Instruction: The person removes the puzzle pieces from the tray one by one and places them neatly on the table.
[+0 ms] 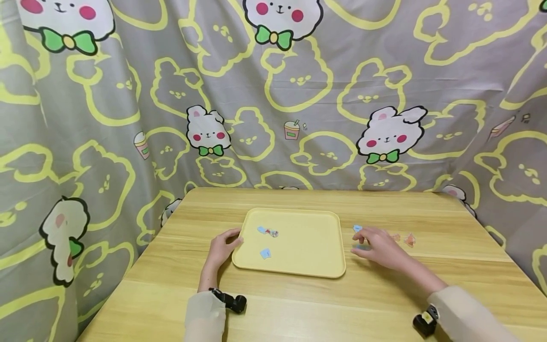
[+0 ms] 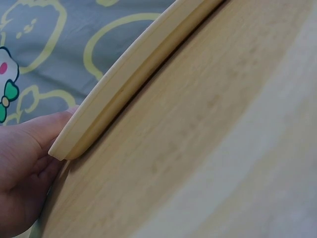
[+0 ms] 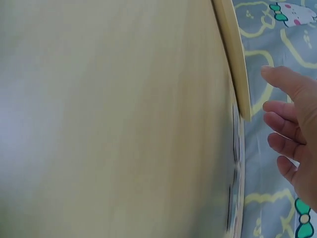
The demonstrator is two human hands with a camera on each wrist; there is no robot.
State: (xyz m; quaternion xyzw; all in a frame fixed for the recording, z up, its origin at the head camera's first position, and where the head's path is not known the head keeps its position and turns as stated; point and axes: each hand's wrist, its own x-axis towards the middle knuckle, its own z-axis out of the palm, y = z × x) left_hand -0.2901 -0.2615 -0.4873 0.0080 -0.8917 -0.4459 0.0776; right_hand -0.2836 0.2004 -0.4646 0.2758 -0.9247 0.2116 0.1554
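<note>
A shallow yellow tray lies on the wooden table. My left hand holds its left rim; the left wrist view shows the thumb at the rim and curled fingers below it. On the tray lie a blue jigsaw-like piece and, farther back, a short row of small pieces. My right hand hovers right of the tray with thumb and fingers spread apart, nothing between them. Beside its fingertips is a blue piece; another blue one is partly hidden under the hand.
Orange-toned pieces lie on the table just beyond my right hand. A patterned grey curtain hangs around the table's back and sides. Black cameras are strapped at both wrists.
</note>
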